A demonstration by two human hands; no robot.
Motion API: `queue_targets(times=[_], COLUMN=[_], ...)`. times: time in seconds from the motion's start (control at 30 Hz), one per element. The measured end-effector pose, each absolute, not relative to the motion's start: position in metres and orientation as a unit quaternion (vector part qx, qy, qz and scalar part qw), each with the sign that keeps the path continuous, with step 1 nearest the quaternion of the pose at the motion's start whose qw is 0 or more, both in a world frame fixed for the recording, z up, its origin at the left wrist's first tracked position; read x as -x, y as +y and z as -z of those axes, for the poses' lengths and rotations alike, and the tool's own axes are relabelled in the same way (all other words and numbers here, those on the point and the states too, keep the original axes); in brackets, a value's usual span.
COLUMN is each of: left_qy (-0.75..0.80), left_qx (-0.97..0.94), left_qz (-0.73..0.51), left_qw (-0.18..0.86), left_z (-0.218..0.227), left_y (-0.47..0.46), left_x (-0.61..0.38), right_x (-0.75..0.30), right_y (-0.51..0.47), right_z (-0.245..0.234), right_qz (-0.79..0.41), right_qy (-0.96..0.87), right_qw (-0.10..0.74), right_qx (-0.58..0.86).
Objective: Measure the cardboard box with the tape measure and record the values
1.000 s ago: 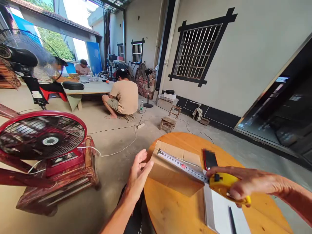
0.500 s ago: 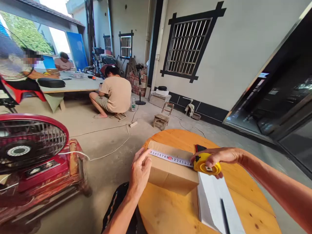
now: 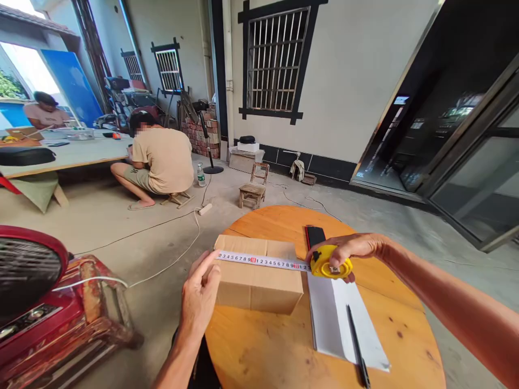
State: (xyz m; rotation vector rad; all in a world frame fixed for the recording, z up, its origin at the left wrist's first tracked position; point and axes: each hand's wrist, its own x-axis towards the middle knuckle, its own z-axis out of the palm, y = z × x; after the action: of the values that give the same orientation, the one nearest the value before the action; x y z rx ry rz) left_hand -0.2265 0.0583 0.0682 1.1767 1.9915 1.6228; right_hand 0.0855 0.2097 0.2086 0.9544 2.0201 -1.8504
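A brown cardboard box [image 3: 255, 294] lies on the round wooden table [image 3: 275, 351]. Across its top runs the white blade of a tape measure [image 3: 330, 261] with a yellow case. My left hand [image 3: 198, 300] is closed at the box's left edge, its fingertips on the blade's end. My right hand [image 3: 351, 251] grips the yellow case just beyond the box's right edge, where the blade reads a little past 20. Beneath the case sits white paper [image 3: 334, 319] with a black pen [image 3: 356, 343] across it. A dark phone-like object with a red edge [image 3: 315, 236] lies behind the case.
At lower left a red fan [image 3: 30, 281] stands on a worn wooden stool [image 3: 97, 302]. A small wooden chair [image 3: 252, 190] is beyond the table. Two people sit at a low worktable [image 3: 77, 156] at far left. Cables [image 3: 178, 270] cross the floor.
My right hand has drawn the case farther from my left hand, so more blade shows, past the box's right edge. The view has turned to the right.
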Motion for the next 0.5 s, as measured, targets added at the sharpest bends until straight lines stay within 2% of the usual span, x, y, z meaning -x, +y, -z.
queue_targets(times=[0.2, 0.37, 0.5], left_qy=[0.68, 0.674, 0.659], left_qx=[-0.414, -0.419, -0.427], left_qz=[-0.586, -0.586, -0.605], left_qw=[0.153, 0.163, 0.128], left_z=[-0.063, -0.062, -0.059], left_y=[0.06, 0.061, 0.061], left_x=[0.225, 0.224, 0.222], right_x=[-0.088, -0.087, -0.088], right_y=[0.201, 0.186, 0.162], right_z=[-0.208, -0.203, -0.197], right_qz=[0.639, 0.642, 0.647], right_qy=[0.69, 0.691, 0.693], right_qw=[0.093, 0.112, 0.065], right_qx=[-0.328, -0.313, -0.311])
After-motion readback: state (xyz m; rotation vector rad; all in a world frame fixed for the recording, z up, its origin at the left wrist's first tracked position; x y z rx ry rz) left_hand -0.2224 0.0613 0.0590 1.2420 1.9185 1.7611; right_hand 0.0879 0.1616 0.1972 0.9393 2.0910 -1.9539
